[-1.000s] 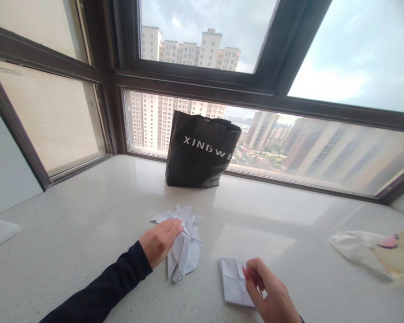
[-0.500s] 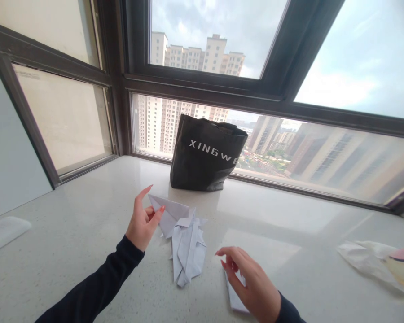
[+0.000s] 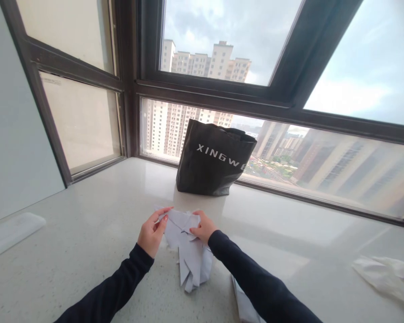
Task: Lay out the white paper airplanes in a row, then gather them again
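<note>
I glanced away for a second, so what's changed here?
The right hand left the folded packet, moving left and forward to take hold of the folded piece. The left hand picked that piece up too. The black bag stayed standing.

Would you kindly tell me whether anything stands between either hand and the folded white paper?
Nothing visible does: the left hand and the right hand hold the folded white paper at opposite ends. The black bag stands beyond it, not in between.
</note>
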`<state>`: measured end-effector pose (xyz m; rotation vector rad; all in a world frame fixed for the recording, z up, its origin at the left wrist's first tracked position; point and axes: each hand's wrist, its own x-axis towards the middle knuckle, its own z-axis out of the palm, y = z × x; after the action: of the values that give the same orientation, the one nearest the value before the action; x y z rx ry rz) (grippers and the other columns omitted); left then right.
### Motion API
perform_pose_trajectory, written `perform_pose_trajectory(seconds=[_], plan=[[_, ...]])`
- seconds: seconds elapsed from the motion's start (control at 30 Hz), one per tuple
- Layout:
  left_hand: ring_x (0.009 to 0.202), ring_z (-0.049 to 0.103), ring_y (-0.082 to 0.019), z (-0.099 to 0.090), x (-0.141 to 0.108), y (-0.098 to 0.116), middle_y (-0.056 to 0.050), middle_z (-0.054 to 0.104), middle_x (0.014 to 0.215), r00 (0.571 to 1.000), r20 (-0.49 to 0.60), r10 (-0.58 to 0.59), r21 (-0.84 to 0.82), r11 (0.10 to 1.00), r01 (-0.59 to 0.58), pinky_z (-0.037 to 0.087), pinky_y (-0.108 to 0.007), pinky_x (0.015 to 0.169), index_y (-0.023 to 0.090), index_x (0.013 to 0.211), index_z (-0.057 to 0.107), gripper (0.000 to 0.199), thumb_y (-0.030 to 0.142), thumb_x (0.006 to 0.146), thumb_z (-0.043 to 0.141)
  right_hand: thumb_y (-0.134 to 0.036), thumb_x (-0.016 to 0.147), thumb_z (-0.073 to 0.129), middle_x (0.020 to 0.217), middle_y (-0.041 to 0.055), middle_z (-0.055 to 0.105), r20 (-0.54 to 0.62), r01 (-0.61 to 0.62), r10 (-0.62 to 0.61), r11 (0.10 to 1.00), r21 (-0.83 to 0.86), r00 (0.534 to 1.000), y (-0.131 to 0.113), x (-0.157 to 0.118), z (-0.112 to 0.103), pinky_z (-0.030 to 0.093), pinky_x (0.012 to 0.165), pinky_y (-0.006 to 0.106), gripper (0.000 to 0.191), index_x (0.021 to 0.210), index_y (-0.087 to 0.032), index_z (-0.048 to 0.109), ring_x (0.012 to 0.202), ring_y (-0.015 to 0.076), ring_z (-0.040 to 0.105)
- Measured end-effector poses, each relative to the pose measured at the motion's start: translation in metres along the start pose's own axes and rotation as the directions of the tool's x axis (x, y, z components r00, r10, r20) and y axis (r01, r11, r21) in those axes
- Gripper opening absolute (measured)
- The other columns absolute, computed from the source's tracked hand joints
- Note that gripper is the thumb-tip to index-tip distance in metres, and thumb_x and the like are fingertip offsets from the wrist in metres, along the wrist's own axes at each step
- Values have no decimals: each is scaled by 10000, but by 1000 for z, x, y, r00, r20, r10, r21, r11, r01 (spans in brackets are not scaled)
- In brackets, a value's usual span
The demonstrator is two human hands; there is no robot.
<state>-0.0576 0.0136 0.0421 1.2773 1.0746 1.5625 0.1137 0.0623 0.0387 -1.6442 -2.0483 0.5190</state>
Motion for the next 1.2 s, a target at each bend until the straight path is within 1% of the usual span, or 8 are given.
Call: perform_pose_trajectory(seconds=[0.1,0.23,0.43,0.6,0.73,0.87,1.07,1.2], plan=[[585,517,-118,-1,0,-6,-37,588,773,999,43,2,23,1000,-3,437,-215,527,116,957,565,340,346,714,504,-109,641,511,417,-128,342,-69,6,-1,997,75,998,8,0,-7,367,456,200,447,1079,-128,420,405,97,422],[575,511,-112,3,-4,-5,-4,563,709,999,35,22,23,999,-23,426,-219,543,133,1004,505,330,316,730,483,-192,735,419,561,-85,451,-182,93,-64,984,154,981,16,-16,-39,392,491,217,483,1194,-156,276,438,89,426],[775,579,-187,16,-16,4,-69,601,875,967,241,-89,-147,981,127,446,-328,714,150,1068,393,360,299,748,462,-381,766,442,587,-27,467,-282,230,-123,894,385,951,4,-51,-81,387,471,235,352,1030,-151,473,513,117,460],[873,558,-212,21,-25,5,-114,544,1082,905,414,-95,-233,950,206,431,-329,749,154,1117,375,523,268,641,560,-362,768,448,552,-29,469,-41,189,-186,914,359,982,-18,-82,-70,358,462,221,279,919,-163,571,490,101,427],[894,557,-228,23,-31,8,-114,472,1187,822,540,-179,-265,892,368,464,-299,645,205,1194,318,578,373,680,523,-283,757,449,538,-28,519,-72,184,-173,962,202,982,-24,-90,-55,373,475,223,229,885,-181,608,460,95,422],[912,555,-231,26,-35,11,-115,479,1181,862,467,-197,-250,906,342,468,-263,606,258,1257,216,647,445,720,525,-283,747,444,525,-26,525,-140,185,-161,966,178,977,-25,-88,-52,379,448,216,242,886,-178,611,439,98,423],[535,555,-88,29,-39,13,-114,526,1125,893,441,-89,-295,926,238,430,-186,465,312,1307,-31,781,379,761,523,-282,735,437,511,-34,516,-137,159,-136,973,168,981,-30,-87,-49,383,464,222,257,918,-177,584,425,101,423],[684,591,-151,30,-40,13,-132,505,1149,902,425,-71,-313,924,220,459,-225,541,277,1314,52,706,372,779,502,-258,729,448,505,-41,503,-129,143,-121,975,171,984,-30,-88,-45,383,482,223,241,915,-172,575,430,99,425]])
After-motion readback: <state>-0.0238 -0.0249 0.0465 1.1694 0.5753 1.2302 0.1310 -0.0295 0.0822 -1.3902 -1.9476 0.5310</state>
